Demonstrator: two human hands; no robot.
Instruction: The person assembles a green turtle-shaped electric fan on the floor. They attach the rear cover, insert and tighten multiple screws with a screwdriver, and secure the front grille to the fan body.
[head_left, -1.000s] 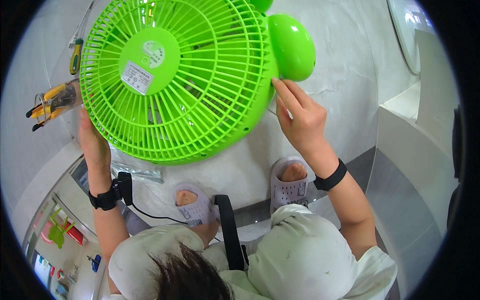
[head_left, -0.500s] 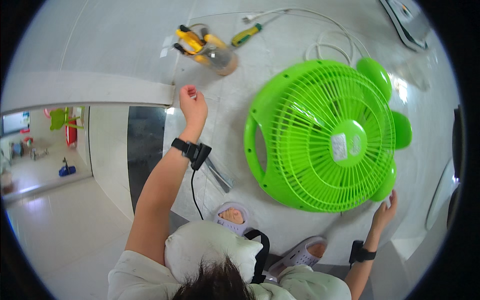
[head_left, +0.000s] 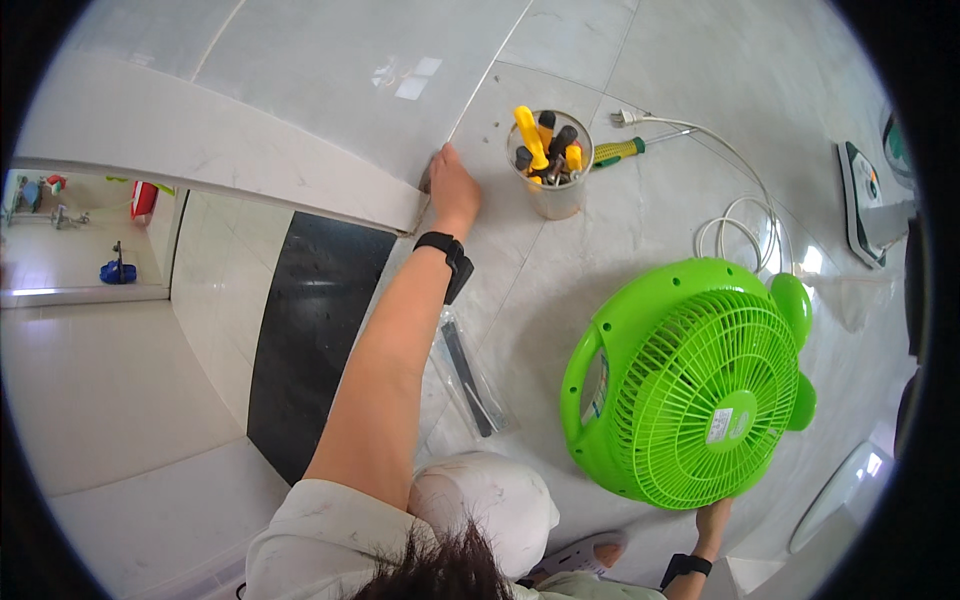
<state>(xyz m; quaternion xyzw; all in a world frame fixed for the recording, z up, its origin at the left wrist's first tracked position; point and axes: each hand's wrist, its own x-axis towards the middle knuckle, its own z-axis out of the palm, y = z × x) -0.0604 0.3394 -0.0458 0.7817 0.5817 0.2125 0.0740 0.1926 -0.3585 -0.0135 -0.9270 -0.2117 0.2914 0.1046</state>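
Observation:
A bright green electric fan point(head_left: 690, 390) with a round slotted grille, a loop handle and rounded lobes lies on the tiled floor, grille up. My right hand point(head_left: 713, 520) grips its near rim; the fingers pass under the edge, out of sight. My left hand point(head_left: 455, 190) is low at the wall corner, its fingers closed and turned toward the wall. Something dark shows beside them, too hidden to name. Close to that hand stands a clear cup point(head_left: 555, 195) of yellow- and black-handled tools. A green-and-yellow screwdriver point(head_left: 622, 152) lies beside it.
The fan's white cord point(head_left: 745, 150) coils on the floor behind it. Long dark strips in a clear bag point(head_left: 465, 375) lie near my left forearm. A white-and-black appliance point(head_left: 862, 205) is at far right. The wall base point(head_left: 330, 185) ends at a doorway on the left.
My left hand has moved from above the floor to the wall corner. My right hand has gone from beside the fan to under its rim. The view has shifted.

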